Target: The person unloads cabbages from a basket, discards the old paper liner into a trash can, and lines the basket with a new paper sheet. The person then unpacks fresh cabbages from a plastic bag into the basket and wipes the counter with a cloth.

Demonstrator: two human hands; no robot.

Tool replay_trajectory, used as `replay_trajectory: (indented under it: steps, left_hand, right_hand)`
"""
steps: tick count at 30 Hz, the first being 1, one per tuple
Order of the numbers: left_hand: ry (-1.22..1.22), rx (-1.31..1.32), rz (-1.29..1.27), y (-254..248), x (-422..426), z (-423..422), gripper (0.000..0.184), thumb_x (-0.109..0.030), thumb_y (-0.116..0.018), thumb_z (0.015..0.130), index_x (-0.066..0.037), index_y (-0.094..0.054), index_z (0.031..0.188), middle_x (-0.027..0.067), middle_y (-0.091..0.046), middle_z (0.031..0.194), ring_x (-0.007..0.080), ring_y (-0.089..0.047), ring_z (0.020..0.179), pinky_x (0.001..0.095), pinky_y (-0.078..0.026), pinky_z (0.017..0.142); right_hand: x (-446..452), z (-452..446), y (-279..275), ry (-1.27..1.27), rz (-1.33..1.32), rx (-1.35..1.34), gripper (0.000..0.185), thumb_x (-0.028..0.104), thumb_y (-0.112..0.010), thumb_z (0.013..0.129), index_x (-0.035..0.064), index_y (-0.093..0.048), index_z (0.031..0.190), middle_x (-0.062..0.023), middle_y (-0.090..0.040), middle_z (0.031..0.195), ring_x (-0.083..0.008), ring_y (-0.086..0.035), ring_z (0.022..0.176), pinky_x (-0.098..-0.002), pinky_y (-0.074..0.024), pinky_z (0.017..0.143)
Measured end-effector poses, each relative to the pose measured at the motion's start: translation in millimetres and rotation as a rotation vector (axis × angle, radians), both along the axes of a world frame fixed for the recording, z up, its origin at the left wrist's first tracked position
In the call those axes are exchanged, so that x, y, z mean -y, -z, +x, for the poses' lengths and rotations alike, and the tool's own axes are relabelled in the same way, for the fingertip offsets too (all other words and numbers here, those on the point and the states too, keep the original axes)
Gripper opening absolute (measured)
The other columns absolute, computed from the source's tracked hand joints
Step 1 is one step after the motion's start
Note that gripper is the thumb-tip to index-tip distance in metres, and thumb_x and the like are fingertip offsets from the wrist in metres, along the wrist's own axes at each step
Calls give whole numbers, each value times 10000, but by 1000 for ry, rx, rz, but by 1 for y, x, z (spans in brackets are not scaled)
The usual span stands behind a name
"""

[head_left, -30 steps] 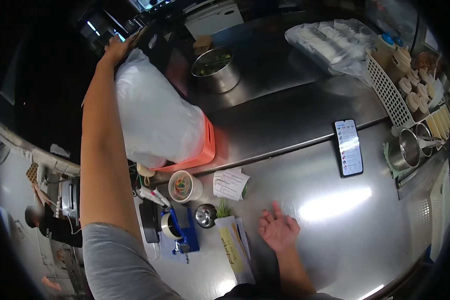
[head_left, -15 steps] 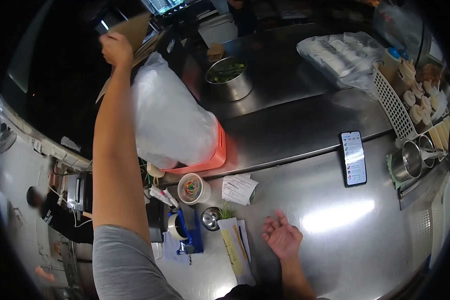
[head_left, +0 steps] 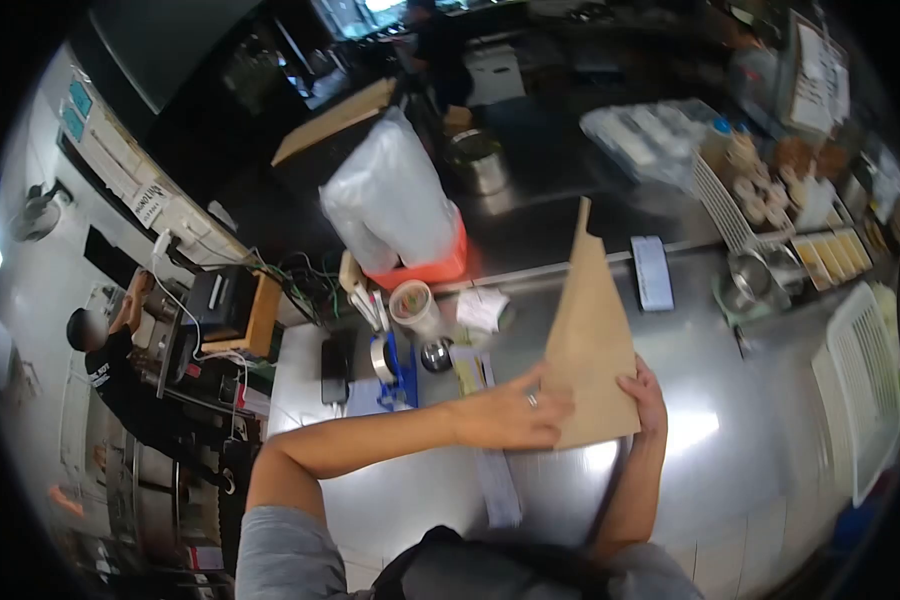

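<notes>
A flat brown paper bag point(head_left: 592, 335) stands up in front of me over the steel counter, narrowing toward its top. My left hand point(head_left: 518, 408), with a ring on one finger, holds its lower left edge, fingers lying across the front. At the lower right edge, my right hand point(head_left: 648, 398) is closed on the paper with the thumb in front. Just left of the bag are paper slips point(head_left: 481, 309), a round metal object point(head_left: 436, 354) and a long printed packet point(head_left: 470, 370). Behind its right side lies a phone point(head_left: 652, 273).
Plastic bags point(head_left: 382, 190) fill an orange bin point(head_left: 440, 262) at the counter's back. A blue tape dispenser point(head_left: 400, 370) and a tub point(head_left: 413, 304) stand left. On the right are a white bottle basket point(head_left: 722, 205) and a white rack point(head_left: 863, 390). A person point(head_left: 130, 365) is far left.
My left hand has come down from the stack of brown paper at upper left, bringing a bag to the front. My right hand, open and empty before, now grips it. The view has shifted.
</notes>
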State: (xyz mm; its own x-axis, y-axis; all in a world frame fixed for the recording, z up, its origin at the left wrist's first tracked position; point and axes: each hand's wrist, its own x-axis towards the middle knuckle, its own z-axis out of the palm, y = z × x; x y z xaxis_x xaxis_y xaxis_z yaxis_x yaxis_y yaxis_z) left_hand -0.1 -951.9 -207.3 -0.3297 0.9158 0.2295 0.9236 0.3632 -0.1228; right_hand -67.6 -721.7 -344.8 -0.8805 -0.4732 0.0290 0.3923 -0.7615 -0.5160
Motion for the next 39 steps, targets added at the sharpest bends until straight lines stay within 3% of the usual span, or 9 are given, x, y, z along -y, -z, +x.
replay_trajectory:
  steps: [1, 4, 6, 8, 16, 19, 22, 26, 39]
  left_hand:
    - [-168, 139, 128, 8, -5, 23, 212, -221, -602, 775, -106, -570, 950, 134, -525, 1067, 329, -457, 1147, 503, -326, 1002]
    - [-694, 663, 674, 52, -28, 78, 502, -212, -680, 775, -128, -488, 1231, 168, -464, 1223, 304, -494, 1113, 432, -428, 900]
    - [-756, 1560, 1032, 74, -49, 101, 506, -127, -678, 776, -78, -465, 1231, 150, -489, 1209, 183, -565, 985, 315, -487, 772]
    - [-626, 1454, 1065, 137, -59, 111, 435, -123, -678, 773, -73, -503, 1168, 105, -539, 1084, 90, -565, 852, 205, -468, 629]
    - [-681, 840, 461, 179, -118, 136, 483, -205, -679, 714, -80, -557, 1164, 161, -531, 1176, 313, -478, 1131, 479, -394, 917]
    - [-832, 523, 184, 179, -147, 148, 572, -268, -703, 698, -118, -525, 1221, 107, -508, 1252, 303, -368, 1255, 578, -310, 953]
    - [-852, 628, 208, 178, -157, 133, 608, -269, -720, 679, -144, -515, 1238, 66, -472, 1308, 294, -312, 1299, 616, -251, 969]
    - [-848, 691, 276, 175, -167, 104, 646, -245, -748, 644, -151, -514, 1238, 66, -485, 1296, 295, -312, 1302, 567, -241, 992]
    - [-816, 544, 132, 169, -180, 35, 296, -171, -758, 551, -84, -609, 792, 44, -605, 925, 243, -560, 924, 383, -426, 784]
  right_hand:
    - [-17, 17, -12, 9, 468, -168, 541, 160, -543, 853, -9, -325, 1319, -180, -521, 1207, -258, -543, 1078, -350, -446, 913]
    - [-30, 98, -27, 279, 381, 36, 490, -29, -523, 798, -12, -373, 1265, -159, -560, 1135, -239, -576, 1012, -325, -479, 865]
    - [-29, 158, -2, 413, 361, 129, 461, -13, -531, 805, -10, -386, 1243, -155, -558, 1120, -233, -574, 999, -337, -483, 860]
    - [-26, 208, 13, 472, 419, 266, 393, -7, -520, 822, -22, -412, 1199, -148, -569, 1085, -226, -581, 958, -329, -487, 829]
    - [-91, 265, 85, 825, 594, 359, 289, 99, -550, 858, -40, -485, 1104, -140, -601, 997, -200, -609, 864, -315, -509, 727]
    - [-118, 266, 28, 330, 766, 546, 254, 147, -589, 848, -45, -558, 1011, -125, -632, 857, -193, -630, 744, -307, -520, 633]
    - [-135, 258, -6, 11, 1337, 17, 220, 197, -639, 817, -22, -631, 818, -103, -609, 656, -174, -618, 647, -283, -506, 577]
    - [-139, 181, 23, 387, 1311, -530, 140, 121, -661, 749, 4, -625, 816, -124, -612, 722, -189, -603, 652, -297, -480, 620]
    - [-131, 58, 63, -109, 1578, -686, 165, 143, -757, 624, 80, -620, 692, -104, -629, 791, -266, -604, 773, -363, -479, 703]
